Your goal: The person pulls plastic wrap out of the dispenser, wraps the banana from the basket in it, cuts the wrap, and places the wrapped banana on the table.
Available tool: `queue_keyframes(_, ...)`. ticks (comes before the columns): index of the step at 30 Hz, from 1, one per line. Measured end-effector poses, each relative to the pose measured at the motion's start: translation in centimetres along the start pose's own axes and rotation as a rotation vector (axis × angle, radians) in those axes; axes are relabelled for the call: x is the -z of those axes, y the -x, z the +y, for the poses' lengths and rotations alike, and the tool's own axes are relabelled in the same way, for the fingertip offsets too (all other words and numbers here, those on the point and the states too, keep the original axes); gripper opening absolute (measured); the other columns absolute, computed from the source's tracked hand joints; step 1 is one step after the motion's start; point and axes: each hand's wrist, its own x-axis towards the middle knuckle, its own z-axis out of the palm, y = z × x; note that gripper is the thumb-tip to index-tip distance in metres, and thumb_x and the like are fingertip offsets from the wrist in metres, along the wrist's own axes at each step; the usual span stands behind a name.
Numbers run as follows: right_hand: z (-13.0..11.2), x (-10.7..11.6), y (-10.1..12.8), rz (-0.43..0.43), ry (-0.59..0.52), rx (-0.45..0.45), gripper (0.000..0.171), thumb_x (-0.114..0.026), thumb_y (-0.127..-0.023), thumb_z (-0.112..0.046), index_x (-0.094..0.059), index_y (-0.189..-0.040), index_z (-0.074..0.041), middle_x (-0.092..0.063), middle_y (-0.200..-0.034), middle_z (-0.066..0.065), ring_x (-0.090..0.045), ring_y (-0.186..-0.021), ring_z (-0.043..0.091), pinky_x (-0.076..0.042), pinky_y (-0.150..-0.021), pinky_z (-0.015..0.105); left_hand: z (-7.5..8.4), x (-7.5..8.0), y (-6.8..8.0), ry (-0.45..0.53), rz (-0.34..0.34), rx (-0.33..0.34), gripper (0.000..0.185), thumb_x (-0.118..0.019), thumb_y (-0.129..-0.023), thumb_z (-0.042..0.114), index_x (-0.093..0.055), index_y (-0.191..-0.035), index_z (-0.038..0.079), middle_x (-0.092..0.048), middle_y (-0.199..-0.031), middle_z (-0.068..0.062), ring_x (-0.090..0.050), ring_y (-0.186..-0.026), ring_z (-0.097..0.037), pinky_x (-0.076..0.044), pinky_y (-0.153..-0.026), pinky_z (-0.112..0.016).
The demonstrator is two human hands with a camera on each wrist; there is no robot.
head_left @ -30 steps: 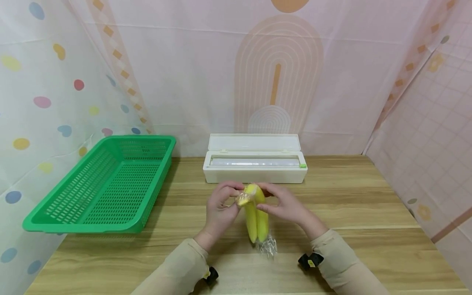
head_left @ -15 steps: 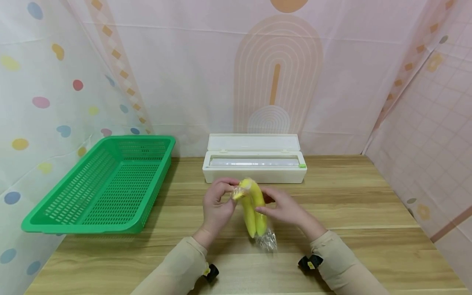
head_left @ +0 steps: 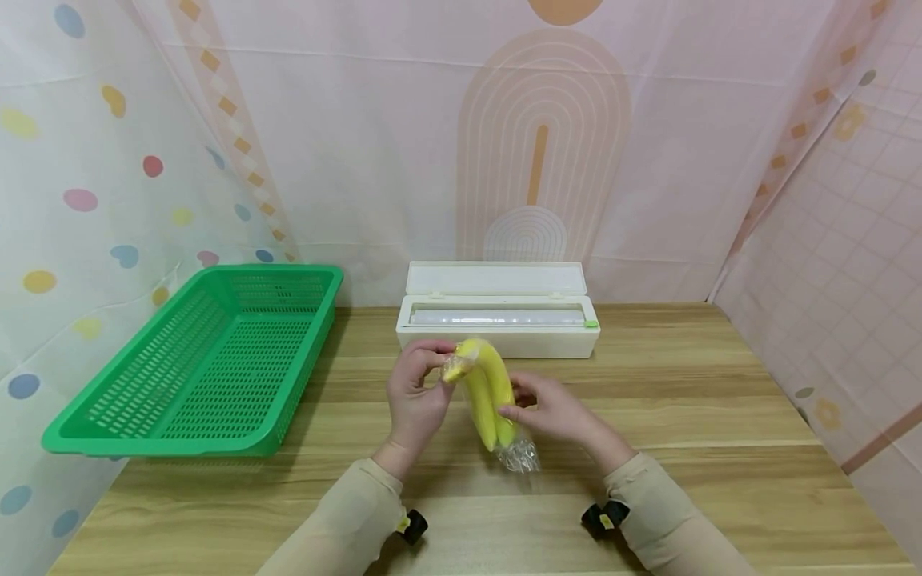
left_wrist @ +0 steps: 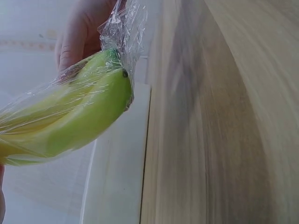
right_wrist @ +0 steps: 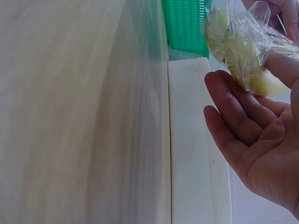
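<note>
A pair of yellow bananas (head_left: 484, 392) wrapped in cling film is held up between both hands in the head view. My left hand (head_left: 418, 396) pinches the stem end. On the right side, my right hand (head_left: 553, 410) grips the fruit's body, thumb in front and fingers behind. Loose, crumpled cling film (head_left: 519, 456) hangs past the lower tips. The left wrist view shows the tips of the bananas (left_wrist: 88, 116) through the clear film, with bunched film (left_wrist: 124, 28) beyond them. In the right wrist view, the right hand's (right_wrist: 268, 140) lower fingers extend under the wrapped bananas (right_wrist: 238, 46).
Behind the hands stands a white cling film dispenser box (head_left: 497, 344), its lid (head_left: 497, 278) raised and a film roll (head_left: 497, 318) inside. A green plastic basket (head_left: 270, 436) sits at the left of the wooden table (head_left: 720, 448). Patterned cloth (head_left: 360, 160) surrounds the table.
Both hands keep their hold while the bananas move slightly up and to the left and tilt, stem end leftward. The left hand has shifted left with the stem; the right hand has barely moved.
</note>
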Motion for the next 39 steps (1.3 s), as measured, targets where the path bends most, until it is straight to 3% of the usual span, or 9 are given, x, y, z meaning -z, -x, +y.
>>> queue_keyframes(4, 0.0, 0.0, 0.1, 0.020, 0.005, -0.019, 0.035, -0.068, -0.095, -0.014, -0.060, -0.123, 0.005, -0.070, -0.101, 0.009, -0.067, -0.092, 0.019, -0.056, -0.084, 0.030, -0.1, 0.1, 0.0, 0.003, -0.010, 0.001, 0.026, -0.070, -0.071, -0.024, -0.060, -0.079, -0.002, -0.064, -0.094, -0.023, -0.062, -0.088, -0.034, -0.055, -0.082, -0.022)
queue_keyframes(11, 0.0, 0.4, 0.1, 0.136, 0.024, -0.082, 0.037, -0.069, -0.093, -0.012, -0.060, -0.123, 0.007, -0.069, -0.094, 0.007, -0.065, -0.083, 0.017, -0.057, -0.073, 0.027, 0.1, 0.6, -0.2, 0.008, -0.054, 0.092, 0.030, -0.071, -0.069, -0.028, -0.058, -0.083, -0.005, -0.062, -0.098, -0.027, -0.061, -0.092, -0.034, -0.054, -0.087, -0.023)
queue_keyframes(16, -0.1, 0.8, 0.0, 0.207, 0.057, -0.118, 0.034, -0.071, -0.090, -0.011, -0.063, -0.120, 0.003, -0.067, -0.091, 0.005, -0.062, -0.078, 0.014, -0.056, -0.068, 0.027, 0.4, 0.8, -0.6, -0.053, -0.094, 0.089, 0.031, -0.074, -0.065, -0.028, -0.060, -0.086, -0.009, -0.061, -0.098, -0.031, -0.060, -0.092, -0.040, -0.052, -0.090, -0.021)
queue_keyframes(20, -0.2, 1.1, -0.1, 0.262, 0.102, -0.138, 0.034, -0.073, -0.088, -0.013, -0.065, -0.119, -0.001, -0.067, -0.091, 0.002, -0.060, -0.077, 0.013, -0.055, -0.068, 0.027, -0.1, 1.6, -0.4, -0.115, -0.166, 0.095, 0.035, -0.076, -0.066, -0.025, -0.063, -0.092, -0.005, -0.065, -0.105, -0.026, -0.061, -0.098, -0.038, -0.050, -0.093, -0.022)
queue_keyframes(24, -0.1, 1.6, -0.1, 0.314, 0.156, -0.116, 0.034, -0.073, -0.087, -0.011, -0.066, -0.118, -0.002, -0.068, -0.092, 0.003, -0.059, -0.076, 0.013, -0.054, -0.067, 0.028, -0.7, 2.7, 0.0, -0.166, -0.262, 0.120, 0.040, -0.074, -0.068, -0.025, -0.065, -0.099, -0.002, -0.064, -0.113, -0.021, -0.060, -0.106, -0.035, -0.051, -0.095, -0.029)
queue_keyframes(28, -0.2, 2.1, -0.1, 0.364, 0.234, -0.089, 0.036, -0.076, -0.084, -0.012, -0.067, -0.118, -0.004, -0.069, -0.092, 0.002, -0.060, -0.076, 0.013, -0.055, -0.067, 0.029, -1.0, 4.0, 0.1, -0.286, -0.351, 0.122, 0.037, -0.067, -0.073, -0.023, -0.066, -0.102, 0.000, -0.064, -0.117, -0.019, -0.060, -0.110, -0.032, -0.053, -0.093, -0.041)
queue_keyframes(34, -0.1, 2.4, -0.1, 0.397, 0.391, -0.048, 0.037, -0.078, -0.082, -0.015, -0.068, -0.116, -0.003, -0.069, -0.095, 0.004, -0.060, -0.080, 0.015, -0.054, -0.070, 0.030, -0.9, 5.1, -0.5, -0.381, -0.395, 0.143, 0.025, -0.063, -0.086, -0.008, -0.067, -0.110, -0.001, -0.066, -0.117, -0.017, -0.060, -0.109, -0.032, -0.052, -0.090, -0.048)
queue_keyframes(39, -0.5, 2.4, -0.1, 0.405, 0.484, -0.006, 0.038, -0.079, -0.081, -0.016, -0.069, -0.115, -0.005, -0.069, -0.099, 0.005, -0.059, -0.082, 0.017, -0.052, -0.070, 0.033, -0.6, 4.9, -1.1, -0.449, -0.469, 0.157, 0.030, -0.068, -0.089, 0.006, -0.065, -0.119, -0.001, -0.066, -0.117, -0.016, -0.061, -0.108, -0.033, -0.050, -0.093, -0.049)
